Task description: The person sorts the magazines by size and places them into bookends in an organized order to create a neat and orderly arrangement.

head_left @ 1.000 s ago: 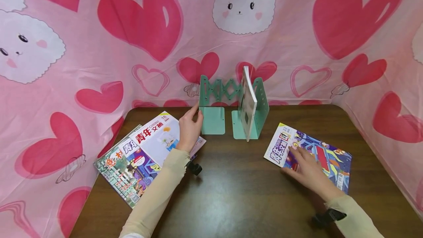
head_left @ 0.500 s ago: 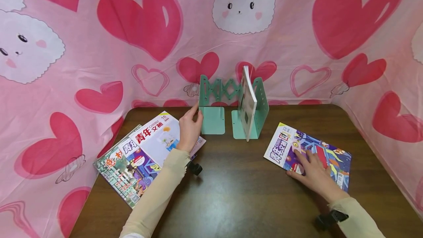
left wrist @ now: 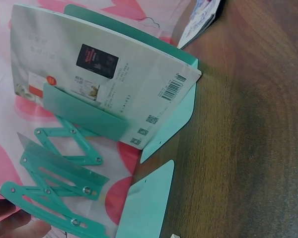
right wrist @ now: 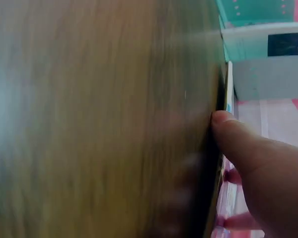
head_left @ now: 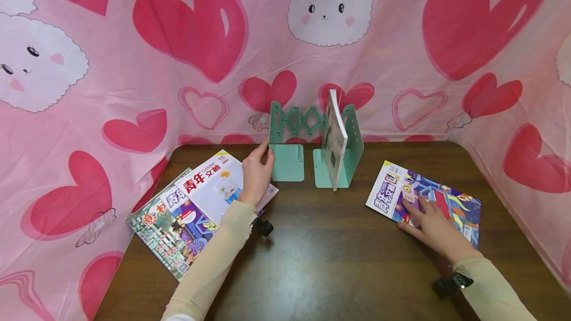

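My left hand [head_left: 257,175] holds the left end plate of a green expandable bookend [head_left: 286,163], its fingers [left wrist: 25,223] at the plate's outer edge in the left wrist view. A white magazine [left wrist: 109,74] stands upright, leaning slightly, against the bookend's right end plate. My right hand [head_left: 434,229] lies on a purple magazine [head_left: 382,193] at the right of the table. Its fingers are spread over the cover, and its thumb [right wrist: 233,131] lies at the near edge in the right wrist view.
Several overlapping magazines [head_left: 178,222] lie at the left, partly hidden under my left forearm. The brown wooden table [head_left: 308,261] ends at the back against a pink cloth [head_left: 374,68] with hearts and rabbits. Scissor links [left wrist: 64,163] join the bookend's plates.
The purple magazine has slid to the right with my right hand on it. My right fingers have settled farther along the cover. My left hand and the bookend have not moved.
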The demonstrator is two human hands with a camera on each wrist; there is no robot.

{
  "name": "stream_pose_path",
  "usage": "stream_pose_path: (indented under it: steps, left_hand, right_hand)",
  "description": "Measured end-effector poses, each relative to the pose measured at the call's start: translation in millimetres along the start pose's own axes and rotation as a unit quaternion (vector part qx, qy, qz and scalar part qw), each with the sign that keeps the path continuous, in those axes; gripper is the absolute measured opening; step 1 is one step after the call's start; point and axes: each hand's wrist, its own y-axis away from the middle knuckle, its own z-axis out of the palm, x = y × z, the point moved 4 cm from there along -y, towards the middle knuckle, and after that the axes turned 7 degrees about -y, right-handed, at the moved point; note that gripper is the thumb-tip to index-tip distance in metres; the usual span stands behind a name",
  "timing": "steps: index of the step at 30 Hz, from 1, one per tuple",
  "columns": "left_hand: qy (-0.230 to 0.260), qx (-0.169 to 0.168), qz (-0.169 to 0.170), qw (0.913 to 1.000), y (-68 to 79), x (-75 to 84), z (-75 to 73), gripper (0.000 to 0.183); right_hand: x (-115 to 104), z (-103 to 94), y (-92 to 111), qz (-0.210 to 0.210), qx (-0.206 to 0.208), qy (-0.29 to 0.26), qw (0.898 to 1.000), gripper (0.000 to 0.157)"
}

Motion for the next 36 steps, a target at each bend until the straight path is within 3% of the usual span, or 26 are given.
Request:
stream_pose_path:
  steps: [9, 18, 29, 36]
  left_hand:
    - [-0.001, -0.004, -0.002, 1.0, -0.6, -0.3, -0.5, 0.041]
    - [0.006, -0.012, -0.007, 0.9999, -0.5, -1.6, 0.4, 0.042]
    - [0.005, -0.009, -0.003, 0.9999, -1.0, -2.5, 0.1, 0.04]
    - [0.004, -0.01, -0.007, 0.9999, -0.9, -2.5, -0.4, 0.039]
  right_hand:
    - [4, -2.1, -5, 0.017, -0.024, 0.03, 0.999, 0.072]
    - [7, 1.2, -8, 0.018, 0.014, 0.032, 0.999, 0.066]
    - [14, -5.2, -4, 0.07, 0.102, -0.028, 0.992, 0.056]
    - [11, -10.8, -5, 0.017, 0.18, -0.03, 0.983, 0.052]
